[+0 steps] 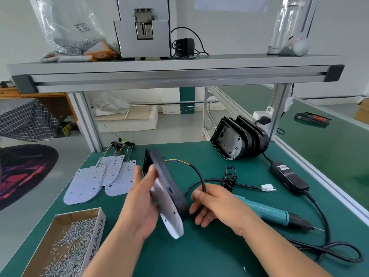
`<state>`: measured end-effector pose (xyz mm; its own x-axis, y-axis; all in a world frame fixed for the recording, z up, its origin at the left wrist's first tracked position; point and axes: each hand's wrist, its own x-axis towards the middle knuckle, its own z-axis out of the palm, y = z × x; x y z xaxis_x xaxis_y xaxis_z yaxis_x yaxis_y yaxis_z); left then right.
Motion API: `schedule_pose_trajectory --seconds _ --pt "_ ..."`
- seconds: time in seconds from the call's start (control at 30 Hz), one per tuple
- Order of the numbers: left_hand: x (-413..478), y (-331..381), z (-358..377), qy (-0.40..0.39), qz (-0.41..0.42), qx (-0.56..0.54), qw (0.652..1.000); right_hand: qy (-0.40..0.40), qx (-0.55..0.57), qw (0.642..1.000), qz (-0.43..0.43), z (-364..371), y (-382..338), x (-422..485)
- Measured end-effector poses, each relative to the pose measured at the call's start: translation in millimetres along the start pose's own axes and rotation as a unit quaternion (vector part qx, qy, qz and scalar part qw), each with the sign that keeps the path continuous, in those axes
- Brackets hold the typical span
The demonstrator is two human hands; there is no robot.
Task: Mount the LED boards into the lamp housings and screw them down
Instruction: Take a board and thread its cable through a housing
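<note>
- The left hand (139, 204) has its grip closed on an LED board (169, 212) and the black lamp housing (167, 182), thumb on the board's face, pressing it against the housing's open side; both are held on edge above the table (219, 252).
- The right hand (211, 204) curls loosely around the housing's black cable (201, 176) and steadies the housing's back.
- Judged step: seating the board, not yet screwed.
- Next calls for laying the housing flat, taking a screw from the box of screws (65, 244) at the left, and lifting the teal electric screwdriver (267, 212) lying just right of the hands.
- Spare boards (95, 178) lie fanned at the left; empty housings (239, 140) are stacked at the far right.
</note>
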<state>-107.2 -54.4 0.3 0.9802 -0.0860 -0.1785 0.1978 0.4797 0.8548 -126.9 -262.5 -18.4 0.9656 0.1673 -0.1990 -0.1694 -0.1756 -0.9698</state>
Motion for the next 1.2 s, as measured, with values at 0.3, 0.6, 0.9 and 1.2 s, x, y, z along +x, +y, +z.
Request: schedule_pose_trajectory --seconds 0.3,0.6,0.9,1.2 --pt "12.2 -13.7 -9.1 0.05 0.006 0.101 0.994 -0.029 -0.043 0.999 0.006 -11.7 -5.6 -3.8" --pt "15.8 -17.8 -12.4 0.054 0.028 0.115 0.991 0.219 -0.345 0.903 -0.134 -20.3 -18.4 -16.2" --pt "18.3 -24.2 -13.9 0.059 0.047 0.17 0.982 0.098 -0.356 0.913 -0.173 7.4 0.8 -9.2" --pt "18.8 -29.2 -10.4 0.118 0.121 0.226 0.959 0.079 -0.333 0.932 -0.121 1.3 -0.6 -8.7"
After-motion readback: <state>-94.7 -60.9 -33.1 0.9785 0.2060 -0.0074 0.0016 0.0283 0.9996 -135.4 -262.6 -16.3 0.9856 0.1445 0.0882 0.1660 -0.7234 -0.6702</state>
